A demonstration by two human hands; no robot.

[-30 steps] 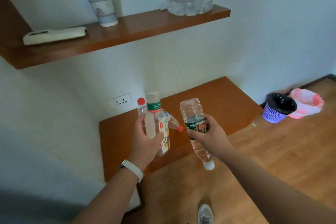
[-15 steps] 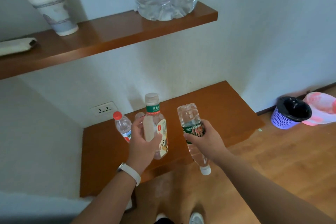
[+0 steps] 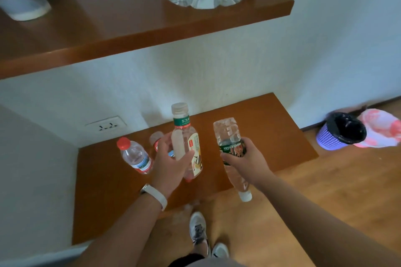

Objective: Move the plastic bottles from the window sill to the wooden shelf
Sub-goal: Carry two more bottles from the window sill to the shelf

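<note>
Carrying several bottles at once likely saves us trips. Our left hand [image 3: 171, 165] curls its fingers round the tall drink bottle [image 3: 186, 136], held upright above the lower wooden shelf [image 3: 271, 128]. Our right hand [image 3: 247, 162] clamps a clear water bottle [image 3: 227, 132] at its label, cap downward, over the shelf's front edge. A second ago the small red-capped bottle [image 3: 134, 156] was in the left bundle; now it stands on the shelf, just beside that hand.

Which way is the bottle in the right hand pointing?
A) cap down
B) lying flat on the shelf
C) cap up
A: the right hand grips the clear bottle round its green label, with its white cap pointing downward.
</note>
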